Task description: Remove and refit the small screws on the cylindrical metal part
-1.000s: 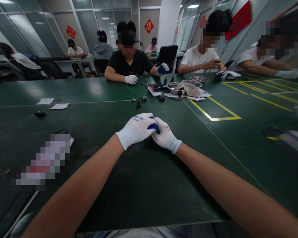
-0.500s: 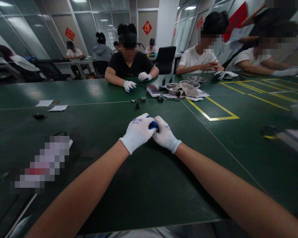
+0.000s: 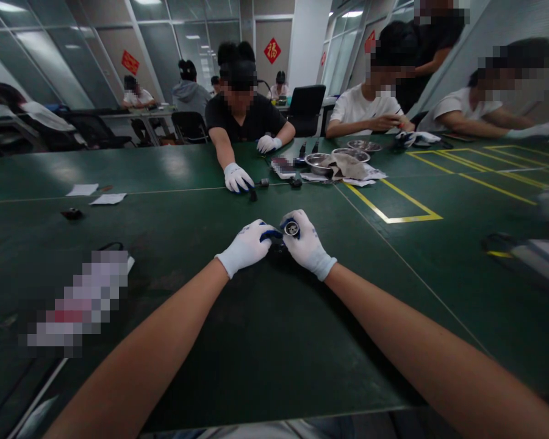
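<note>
Both my hands wear white gloves with blue palms and are close together over the green table [image 3: 274, 341]. My right hand [image 3: 304, 241] is closed around a small round part [image 3: 291, 228], whose metallic, socketed end faces me inside a dark rim. My left hand [image 3: 249, 244] has its fingers curled at a small glossy black part [image 3: 279, 247], low between the two hands. The fingers partly hide that black part, so its exact kind does not show.
Across the table a co-worker's gloved hand [image 3: 238, 178] is at a small metal-and-black part [image 3: 263, 183] and a black piece [image 3: 253, 196]. Metal bowls [image 3: 318, 162] with a cloth [image 3: 348, 166] stand behind. A power strip [image 3: 85, 299], partly blurred out, lies left.
My hands have parted slightly, and the round part's end now shows in my right hand. The black part shows below. The co-worker opposite has reached forward to the small parts.
</note>
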Demonstrator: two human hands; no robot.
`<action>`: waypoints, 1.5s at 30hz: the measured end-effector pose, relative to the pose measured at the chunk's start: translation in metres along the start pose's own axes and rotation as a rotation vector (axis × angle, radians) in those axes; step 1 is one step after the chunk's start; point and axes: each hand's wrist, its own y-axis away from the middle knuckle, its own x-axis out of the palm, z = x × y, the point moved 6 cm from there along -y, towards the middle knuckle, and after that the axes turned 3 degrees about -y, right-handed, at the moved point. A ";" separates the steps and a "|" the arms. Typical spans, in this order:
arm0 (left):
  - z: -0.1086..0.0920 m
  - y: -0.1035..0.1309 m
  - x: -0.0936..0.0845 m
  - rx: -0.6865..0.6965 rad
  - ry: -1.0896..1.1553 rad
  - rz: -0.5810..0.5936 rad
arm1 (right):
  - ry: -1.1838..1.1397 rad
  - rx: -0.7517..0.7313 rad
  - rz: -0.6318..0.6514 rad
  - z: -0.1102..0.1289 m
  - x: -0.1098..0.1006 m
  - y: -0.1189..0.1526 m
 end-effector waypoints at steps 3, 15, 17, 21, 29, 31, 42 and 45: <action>-0.005 0.002 0.004 0.090 -0.026 0.057 | -0.022 0.041 -0.031 -0.003 -0.001 0.000; 0.001 0.004 -0.007 0.026 -0.138 0.066 | -0.055 0.097 -0.089 -0.007 -0.004 0.001; 0.004 0.003 -0.007 0.003 -0.149 0.062 | -0.052 0.098 -0.081 -0.007 -0.002 0.001; 0.007 0.001 -0.004 -0.040 -0.166 0.041 | -0.031 0.096 -0.055 -0.007 0.000 0.001; 0.005 0.003 -0.008 -0.100 -0.119 -0.009 | -0.004 0.061 -0.030 -0.004 -0.002 0.000; 0.003 0.003 -0.016 -0.079 0.027 -0.074 | -0.014 0.075 -0.022 -0.005 -0.002 0.000; -0.031 0.003 -0.047 0.019 0.476 -0.110 | 0.014 0.029 0.006 -0.004 0.000 -0.002; -0.042 0.006 -0.048 0.094 0.364 -0.092 | 0.000 0.030 0.050 0.002 0.001 -0.001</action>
